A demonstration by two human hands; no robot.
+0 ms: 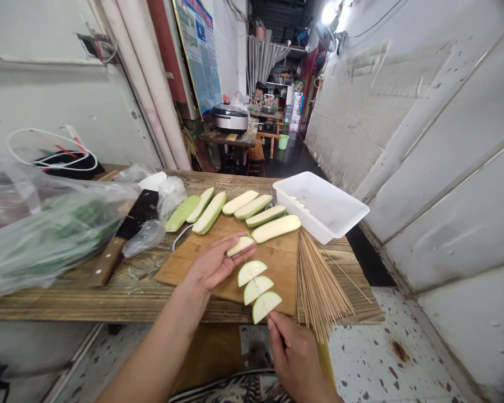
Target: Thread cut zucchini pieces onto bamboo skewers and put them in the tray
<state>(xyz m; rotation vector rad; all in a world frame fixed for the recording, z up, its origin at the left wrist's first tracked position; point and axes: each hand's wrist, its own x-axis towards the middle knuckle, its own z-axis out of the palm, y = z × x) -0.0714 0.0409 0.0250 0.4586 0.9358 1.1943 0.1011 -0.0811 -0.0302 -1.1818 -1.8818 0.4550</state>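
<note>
My left hand (212, 263), palm up above the cutting board (231, 288), pinches a half-moon zucchini slice (240, 245) between thumb and fingers. My right hand (296, 350) is closed around the near end of a thin skewer (269, 317), below the board's front edge. Three half-moon zucchini slices (258, 289) are threaded along this skewer, spaced apart, with pale flesh and green rims. The slice in my left hand is at the skewer's far end; whether the tip has pierced it is hidden. Several halved zucchini (276, 228) lie at the board's back edge.
A bundle of bamboo skewers (319, 285) lies right of the board. Behind it stands a white plastic tray (340, 215) with a few slices. A cleaver (128, 229) and plastic bags (59, 224) lie left. Farther back, a person (258, 96) sits at a table.
</note>
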